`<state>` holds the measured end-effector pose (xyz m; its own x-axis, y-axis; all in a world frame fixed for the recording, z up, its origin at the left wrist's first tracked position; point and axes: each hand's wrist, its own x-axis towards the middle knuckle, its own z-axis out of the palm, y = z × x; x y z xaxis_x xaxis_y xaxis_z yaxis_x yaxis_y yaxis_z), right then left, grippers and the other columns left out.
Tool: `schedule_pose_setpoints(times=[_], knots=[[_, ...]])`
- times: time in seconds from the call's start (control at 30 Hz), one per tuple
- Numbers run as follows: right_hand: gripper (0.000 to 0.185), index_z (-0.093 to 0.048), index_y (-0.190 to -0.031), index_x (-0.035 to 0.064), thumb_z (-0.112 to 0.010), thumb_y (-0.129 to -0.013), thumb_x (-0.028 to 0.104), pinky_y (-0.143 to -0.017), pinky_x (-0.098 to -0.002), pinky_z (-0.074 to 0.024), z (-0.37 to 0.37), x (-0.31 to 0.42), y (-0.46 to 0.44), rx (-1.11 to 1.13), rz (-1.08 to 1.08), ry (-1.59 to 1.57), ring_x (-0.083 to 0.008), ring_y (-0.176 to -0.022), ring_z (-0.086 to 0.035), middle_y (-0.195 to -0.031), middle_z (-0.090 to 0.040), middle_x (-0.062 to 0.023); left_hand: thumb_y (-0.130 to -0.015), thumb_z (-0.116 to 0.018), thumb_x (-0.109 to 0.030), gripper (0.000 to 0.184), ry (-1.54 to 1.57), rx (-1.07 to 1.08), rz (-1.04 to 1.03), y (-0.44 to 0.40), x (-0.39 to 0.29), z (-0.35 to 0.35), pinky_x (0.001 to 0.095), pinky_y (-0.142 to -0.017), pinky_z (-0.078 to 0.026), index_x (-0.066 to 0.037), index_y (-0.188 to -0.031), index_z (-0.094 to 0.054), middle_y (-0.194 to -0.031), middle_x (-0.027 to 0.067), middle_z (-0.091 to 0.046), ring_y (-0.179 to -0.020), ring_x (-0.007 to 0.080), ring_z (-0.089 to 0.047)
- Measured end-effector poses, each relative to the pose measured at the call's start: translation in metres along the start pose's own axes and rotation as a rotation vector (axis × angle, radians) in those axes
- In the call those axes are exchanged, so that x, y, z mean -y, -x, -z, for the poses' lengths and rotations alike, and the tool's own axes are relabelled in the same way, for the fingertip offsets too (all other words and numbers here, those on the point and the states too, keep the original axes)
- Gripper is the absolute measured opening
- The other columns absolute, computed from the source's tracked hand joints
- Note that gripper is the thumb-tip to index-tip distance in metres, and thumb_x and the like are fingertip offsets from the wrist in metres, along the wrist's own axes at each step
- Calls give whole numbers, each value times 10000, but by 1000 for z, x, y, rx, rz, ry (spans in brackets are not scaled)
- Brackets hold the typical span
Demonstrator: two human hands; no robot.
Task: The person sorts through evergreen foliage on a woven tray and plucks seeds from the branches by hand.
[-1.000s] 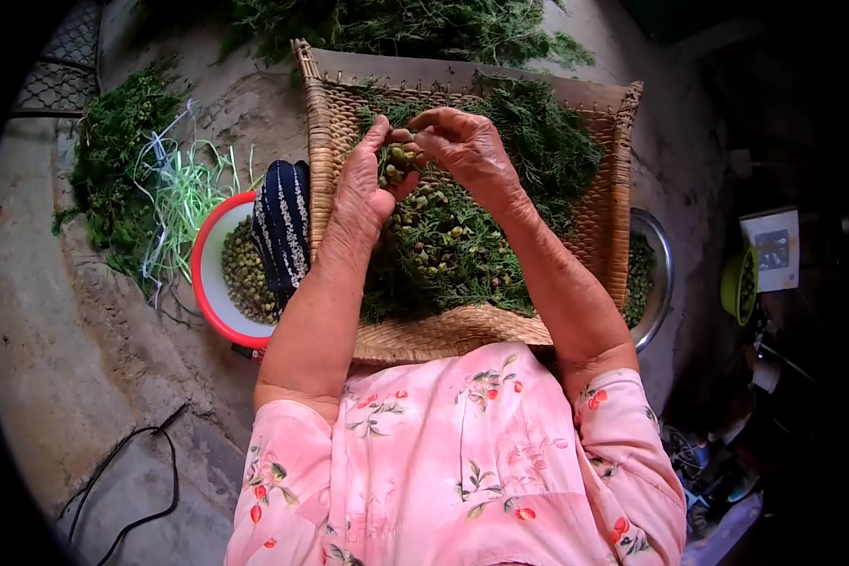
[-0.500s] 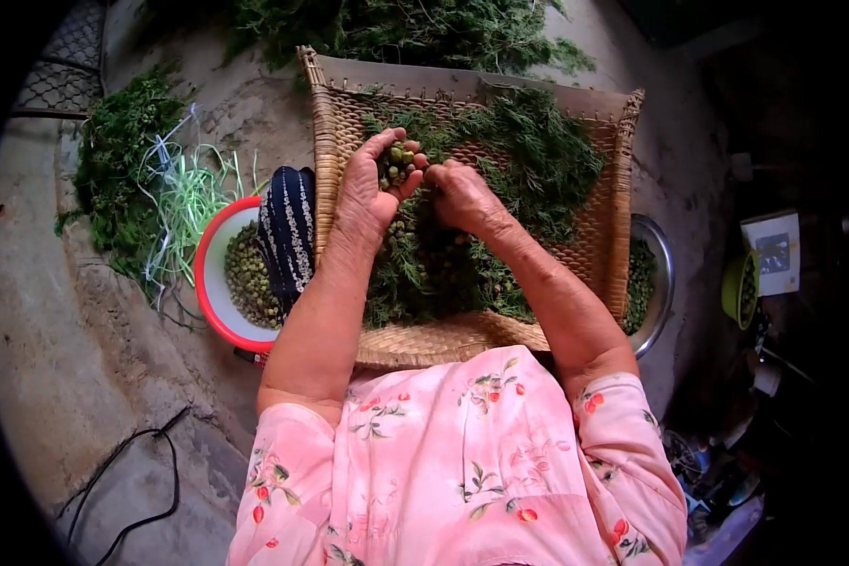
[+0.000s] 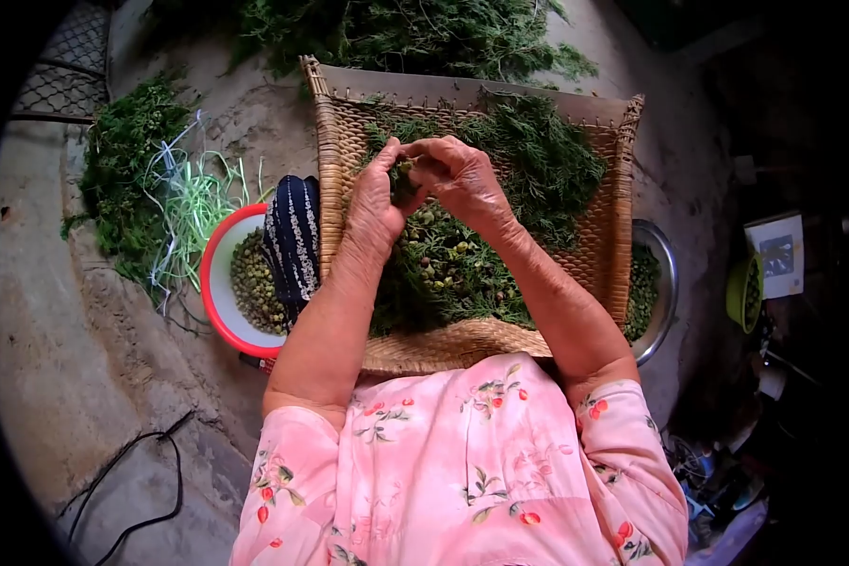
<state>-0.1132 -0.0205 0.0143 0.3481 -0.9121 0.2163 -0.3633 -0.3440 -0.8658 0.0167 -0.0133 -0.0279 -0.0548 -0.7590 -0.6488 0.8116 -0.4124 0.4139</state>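
My left hand is cupped above the woven basket, its fingers curled around a green conifer sprig with cones, mostly hidden by the fingers. Against it, my right hand is bent with its fingertips pinched at the sprig; what lies between them is too hidden to make out. Below both hands, loose round green cones lie among feathery conifer twigs in the basket. A larger pile of green branches rests in the basket's far right part.
A red-rimmed white basin of cones stands left of the basket, partly under a dark patterned cloth. At right is a metal basin with green cones. Green and white strings and cut branches lie on the left floor.
My right hand has risen and turned over the left palm, covering the cones that showed there. More cones in the basket are visible below. The view has shifted slightly.
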Motion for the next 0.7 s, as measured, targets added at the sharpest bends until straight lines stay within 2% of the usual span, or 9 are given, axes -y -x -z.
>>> schedule_pose_setpoints(times=[0.07,0.2,0.3,0.4,0.47,0.5,0.53,0.63,0.7], knots=[[203,-639,-951,37,-622,-754,-12,-652,-306,-502,-1,4,0,-33,-3,-57,-211,-734,-623,-826,-610,-113,-874,-580,-347,226,-5,-43,41,8,-3,-5,243,-479,-486,-126,-828,-569,-752,12,-572,-685,145,-587],[146,-630,-916,17,-604,-775,-11,-634,-306,-508,5,1,-1,-62,-63,-157,-210,-728,-626,-821,-606,-101,-877,-574,-352,224,-4,31,35,14,-5,-6,234,-467,-475,-129,-852,-572,-750,13,-580,-671,143,-586],[131,-630,-894,20,-607,-769,-13,-631,-313,-513,6,3,0,-72,-13,-7,-218,-765,-621,-854,-590,-99,-877,-571,-366,246,-26,106,32,9,-5,-2,228,-489,-479,-120,-883,-580,-755,14,-589,-680,140,-587],[169,-632,-878,34,-631,-715,-11,-699,-348,-502,2,7,0,-37,-5,62,-263,-890,-587,-932,-579,-116,-876,-567,-384,289,49,88,12,5,-3,-1,259,-576,-515,-98,-910,-589,-782,29,-604,-728,160,-598],[272,-628,-940,62,-626,-685,-30,-796,-352,-495,0,12,1,-46,258,238,-271,-977,-558,-1075,-539,-111,-893,-541,-377,312,160,130,28,8,-3,-5,298,-688,-530,-71,-904,-602,-793,43,-611,-790,187,-606],[361,-617,-985,81,-602,-643,-35,-861,-383,-470,1,14,1,19,270,238,-326,-1099,-493,-1160,-509,-141,-917,-506,-352,317,201,205,25,9,-4,-3,327,-780,-516,-53,-927,-609,-833,58,-624,-840,202,-606],[361,-617,-985,81,-602,-643,-35,-861,-383,-470,-1,13,1,20,270,237,-326,-1099,-493,-1160,-509,-141,-917,-506,-352,317,201,204,24,8,-3,-4,327,-780,-516,-53,-927,-609,-833,58,-624,-840,202,-606],[408,-608,-1021,93,-583,-639,-49,-859,-390,-472,-5,9,1,25,262,308,-319,-1143,-473,-1205,-484,-157,-932,-472,-356,320,189,150,-28,5,-1,-5,276,-631,-529,-68,-894,-605,-814,46,-608,-731,170,-602],[437,-609,-1031,101,-572,-626,-60,-896,-408,-446,-3,7,1,97,293,358,-316,-1167,-459,-1221,-481,-156,-940,-448,-354,360,143,232,-31,1,0,2,312,-786,-508,-36,-991,-608,-904,67,-638,-842,188,-609]])
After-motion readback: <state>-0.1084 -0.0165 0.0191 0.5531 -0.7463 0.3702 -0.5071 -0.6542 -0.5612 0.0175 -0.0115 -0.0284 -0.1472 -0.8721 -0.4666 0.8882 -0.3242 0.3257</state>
